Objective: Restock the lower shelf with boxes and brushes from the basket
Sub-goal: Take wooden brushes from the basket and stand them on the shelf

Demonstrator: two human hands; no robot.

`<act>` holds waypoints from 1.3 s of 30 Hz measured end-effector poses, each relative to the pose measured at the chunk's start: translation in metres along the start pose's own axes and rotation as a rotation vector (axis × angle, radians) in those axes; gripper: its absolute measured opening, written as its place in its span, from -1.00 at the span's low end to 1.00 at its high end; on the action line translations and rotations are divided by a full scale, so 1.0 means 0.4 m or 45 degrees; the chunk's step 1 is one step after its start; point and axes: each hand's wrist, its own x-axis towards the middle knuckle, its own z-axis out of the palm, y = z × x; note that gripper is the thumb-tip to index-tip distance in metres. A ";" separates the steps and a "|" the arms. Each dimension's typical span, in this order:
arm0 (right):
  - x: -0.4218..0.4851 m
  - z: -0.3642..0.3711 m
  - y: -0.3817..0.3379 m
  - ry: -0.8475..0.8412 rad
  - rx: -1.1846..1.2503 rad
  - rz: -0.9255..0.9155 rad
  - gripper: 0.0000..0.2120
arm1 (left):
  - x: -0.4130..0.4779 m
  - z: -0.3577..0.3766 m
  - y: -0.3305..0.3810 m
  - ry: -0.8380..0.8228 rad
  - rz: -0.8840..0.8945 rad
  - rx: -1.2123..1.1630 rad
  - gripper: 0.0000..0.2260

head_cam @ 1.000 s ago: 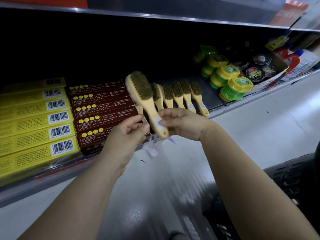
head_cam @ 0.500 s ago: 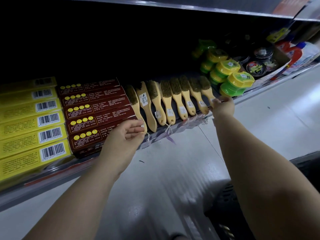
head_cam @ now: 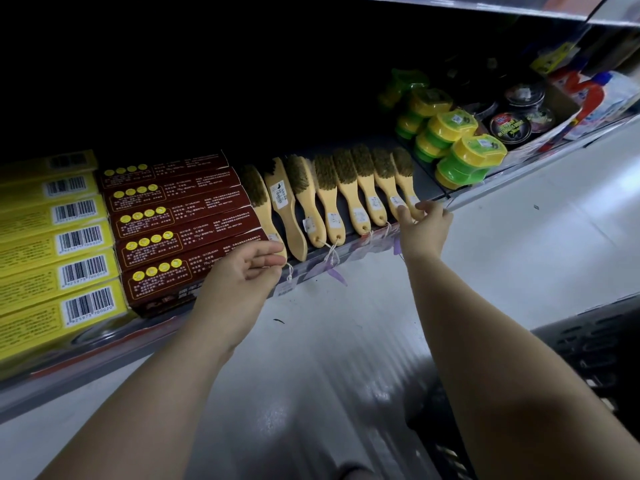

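Neatly, brushes point(head_cam: 347, 188) line the shelf point(head_cam: 428, 177).
Left hand point(head_cam: 247, 268), fingers straight, touches the row's left end; right hand point(head_cam: 423, 227) pinches the right-end handle.

1. The brush point(head_cam: 264, 213) that both my hands held up in the air now lies in the row, beside the brown boxes point(head_cam: 180, 223).
2. My right hand point(head_cam: 424, 230) went to the row's right end and pinches the last brush point(head_cam: 406, 178).
3. My left hand point(head_cam: 242, 271) relaxed its fingers.
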 end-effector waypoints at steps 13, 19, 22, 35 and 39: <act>-0.035 0.023 -0.009 0.074 -0.005 0.086 -0.71 | -0.004 -0.002 0.002 -0.010 -0.033 -0.020 -0.75; 0.010 0.011 -0.022 -0.029 -0.081 0.140 -0.69 | -0.015 0.011 0.005 -0.050 0.003 0.033 -0.76; -0.002 0.016 -0.030 -0.072 -0.232 0.089 -0.59 | -0.018 0.005 0.009 -0.062 0.010 0.049 -0.76; -0.127 -0.324 -0.405 -0.837 -0.582 -0.146 -0.66 | -0.170 0.067 0.253 -0.320 0.262 -0.047 -0.78; -0.242 -0.556 -0.381 -0.778 -0.306 -0.290 -0.91 | -0.280 0.130 0.323 -0.518 0.425 0.041 -0.79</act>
